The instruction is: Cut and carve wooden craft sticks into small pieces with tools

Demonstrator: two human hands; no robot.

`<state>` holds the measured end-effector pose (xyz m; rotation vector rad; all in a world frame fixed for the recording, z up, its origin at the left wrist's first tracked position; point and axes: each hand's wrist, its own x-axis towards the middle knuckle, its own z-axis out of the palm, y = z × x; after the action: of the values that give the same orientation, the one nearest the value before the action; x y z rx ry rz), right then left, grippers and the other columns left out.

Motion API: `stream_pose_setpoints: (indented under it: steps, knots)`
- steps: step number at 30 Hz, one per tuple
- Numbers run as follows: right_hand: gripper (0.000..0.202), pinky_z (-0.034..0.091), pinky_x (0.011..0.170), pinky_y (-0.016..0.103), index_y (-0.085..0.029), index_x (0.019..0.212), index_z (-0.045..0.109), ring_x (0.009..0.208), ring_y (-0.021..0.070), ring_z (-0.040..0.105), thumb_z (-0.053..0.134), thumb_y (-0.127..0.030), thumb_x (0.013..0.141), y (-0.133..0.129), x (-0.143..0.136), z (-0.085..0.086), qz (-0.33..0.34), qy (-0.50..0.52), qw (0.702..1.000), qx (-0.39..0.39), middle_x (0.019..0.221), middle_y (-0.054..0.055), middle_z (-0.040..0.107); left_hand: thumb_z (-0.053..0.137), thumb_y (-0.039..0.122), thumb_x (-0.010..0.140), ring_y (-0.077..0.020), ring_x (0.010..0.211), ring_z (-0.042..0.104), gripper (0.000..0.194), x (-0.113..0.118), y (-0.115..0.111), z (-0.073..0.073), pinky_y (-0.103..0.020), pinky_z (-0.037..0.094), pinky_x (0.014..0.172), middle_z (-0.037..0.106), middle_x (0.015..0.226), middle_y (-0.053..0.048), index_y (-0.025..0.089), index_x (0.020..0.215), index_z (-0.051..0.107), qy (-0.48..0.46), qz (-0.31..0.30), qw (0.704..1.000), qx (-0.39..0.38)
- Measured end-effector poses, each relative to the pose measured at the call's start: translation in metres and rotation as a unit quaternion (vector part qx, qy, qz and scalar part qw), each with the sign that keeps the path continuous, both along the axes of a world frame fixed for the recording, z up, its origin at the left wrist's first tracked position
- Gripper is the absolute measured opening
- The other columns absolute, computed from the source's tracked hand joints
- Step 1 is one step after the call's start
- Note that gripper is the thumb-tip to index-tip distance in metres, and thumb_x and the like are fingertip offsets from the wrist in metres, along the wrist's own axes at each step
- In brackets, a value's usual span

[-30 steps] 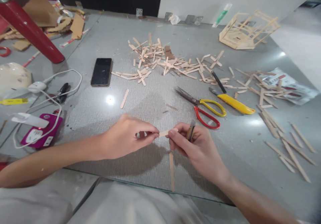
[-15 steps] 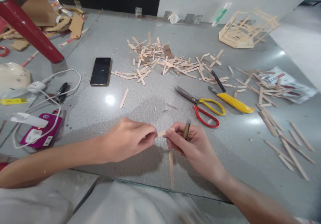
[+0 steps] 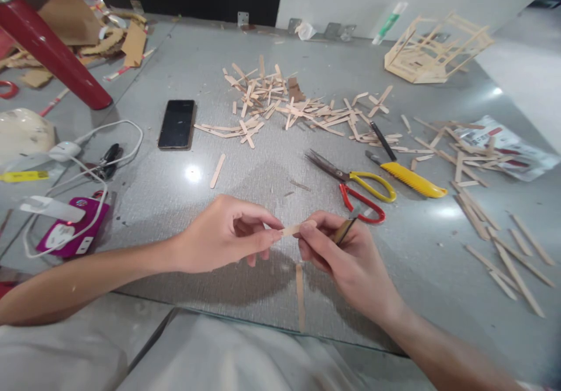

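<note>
Stick (image 3: 290, 230), thin, flat and pale, held between two hands above the table (image 3: 144, 204), near its front edge. Being apparently plain wood, it should prove light, stiff and not slippery, yet liable to snap or split along the grain if bent; the flat faces close to either end offer the surest hold. The left hand (image 3: 228, 230) pinches the left end between thumb and forefinger, remaining fingers loosely bent below, its forearm lying nearly level from the left. The right hand (image 3: 346, 256) grips the other end, thumb uppermost, and also keeps a small tool (image 3: 344, 231) within its curled fingers; its forearm slants up from the lower right.
</note>
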<state>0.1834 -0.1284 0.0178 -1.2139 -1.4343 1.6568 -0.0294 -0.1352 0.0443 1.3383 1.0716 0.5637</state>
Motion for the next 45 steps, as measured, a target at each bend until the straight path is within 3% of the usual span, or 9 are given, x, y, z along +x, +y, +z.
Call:
stream_pose_setpoints:
  steps: [4, 7, 9, 13, 16, 21, 28, 39, 45]
  knots:
    - [0.032, 0.029, 0.043, 0.022, -0.018, 0.081, 0.064, 0.047, 0.0075, 0.039, 0.063, -0.049, 0.091, 0.003, 0.003, -0.004, -0.017, -0.09, 0.991, 0.096, 0.056, -0.005, 0.049, 0.053, 0.028, 0.097, -0.009, 0.051, 0.062, 0.024, -0.003, 0.007, -0.005, -0.017, 0.044, 0.045, 0.067, 0.066, 0.0, 0.013, 0.085, 0.068, 0.034, -0.06, 0.997, -0.021]
    - [0.031, 0.038, 0.05, 0.023, -0.019, 0.111, 0.062, 0.054, 0.0101, 0.048, 0.065, -0.044, 0.092, 0.01, 0.008, -0.016, -0.04, -0.197, 0.946, 0.253, 0.065, -0.006, 0.053, 0.05, 0.024, 0.099, -0.007, 0.048, 0.056, 0.034, -0.007, 0.016, -0.017, -0.019, 0.04, 0.05, 0.059, 0.057, 0.002, 0.015, 0.067, 0.057, 0.142, -0.017, 0.987, 0.073]
    - [0.023, 0.039, 0.054, 0.024, -0.018, 0.115, 0.061, 0.06, 0.0113, 0.053, 0.056, -0.033, 0.099, 0.014, 0.011, -0.025, -0.029, -0.301, 0.868, 0.394, 0.074, -0.002, 0.061, 0.045, 0.022, 0.101, -0.0077, 0.049, 0.052, 0.038, -0.009, 0.022, -0.028, -0.021, 0.037, 0.053, 0.056, 0.055, 0.003, 0.016, 0.065, 0.053, 0.205, -0.008, 0.971, 0.124]
    - [0.026, 0.036, 0.056, 0.028, -0.013, 0.116, 0.066, 0.065, 0.0139, 0.056, 0.046, -0.011, 0.1, 0.018, 0.012, -0.04, 0.053, -0.48, 0.659, 0.577, 0.076, 0.002, 0.063, 0.045, 0.021, 0.101, -0.0088, 0.049, 0.049, 0.037, -0.012, 0.03, -0.043, -0.023, 0.035, 0.055, 0.054, 0.053, 0.003, 0.016, 0.065, 0.052, 0.252, -0.024, 0.956, 0.146]
    - [0.034, 0.036, 0.057, 0.028, -0.011, 0.127, 0.063, 0.064, 0.0145, 0.054, 0.049, -0.006, 0.096, 0.016, 0.007, -0.046, 0.085, -0.537, 0.586, 0.602, 0.073, 0.001, 0.06, 0.047, 0.02, 0.1, -0.0088, 0.047, 0.046, 0.035, -0.012, 0.033, -0.05, -0.024, 0.032, 0.055, 0.054, 0.053, 0.003, 0.016, 0.065, 0.051, 0.281, -0.023, 0.943, 0.179]
    - [0.045, 0.036, 0.056, 0.028, -0.009, 0.134, 0.059, 0.064, 0.0141, 0.052, 0.045, 0.001, 0.093, 0.011, 0.001, -0.047, 0.109, -0.563, 0.559, 0.599, 0.072, 0.001, 0.06, 0.047, 0.02, 0.1, -0.0089, 0.047, 0.045, 0.035, -0.013, 0.034, -0.053, -0.025, 0.03, 0.055, 0.053, 0.053, 0.003, 0.016, 0.066, 0.051, 0.285, -0.032, 0.938, 0.193]
    - [0.045, 0.038, 0.057, 0.029, -0.01, 0.135, 0.059, 0.062, 0.0141, 0.051, 0.044, -0.001, 0.094, 0.013, -0.002, -0.049, 0.11, -0.555, 0.574, 0.592, 0.072, 0.002, 0.06, 0.047, 0.021, 0.1, -0.0095, 0.047, 0.045, 0.035, -0.015, 0.035, -0.057, -0.025, 0.029, 0.055, 0.052, 0.053, 0.003, 0.017, 0.065, 0.05, 0.285, -0.039, 0.932, 0.219]
    - [0.037, 0.036, 0.057, 0.028, -0.01, 0.128, 0.064, 0.059, 0.0118, 0.048, 0.046, -0.002, 0.097, 0.015, -0.008, -0.049, 0.082, -0.556, 0.538, 0.628, 0.068, 0.0, 0.057, 0.044, 0.02, 0.1, -0.0094, 0.048, 0.041, 0.036, -0.016, 0.036, -0.058, -0.026, 0.027, 0.055, 0.048, 0.053, 0.003, 0.017, 0.064, 0.048, 0.281, -0.051, 0.926, 0.247]
    - [0.036, 0.034, 0.056, 0.029, -0.012, 0.127, 0.065, 0.058, 0.0126, 0.048, 0.044, -0.004, 0.098, 0.014, -0.01, -0.047, 0.081, -0.558, 0.545, 0.621, 0.066, 0.0, 0.057, 0.044, 0.022, 0.1, -0.0092, 0.049, 0.037, 0.036, -0.016, 0.037, -0.059, -0.026, 0.027, 0.055, 0.044, 0.054, 0.004, 0.018, 0.064, 0.046, 0.282, -0.054, 0.921, 0.264]
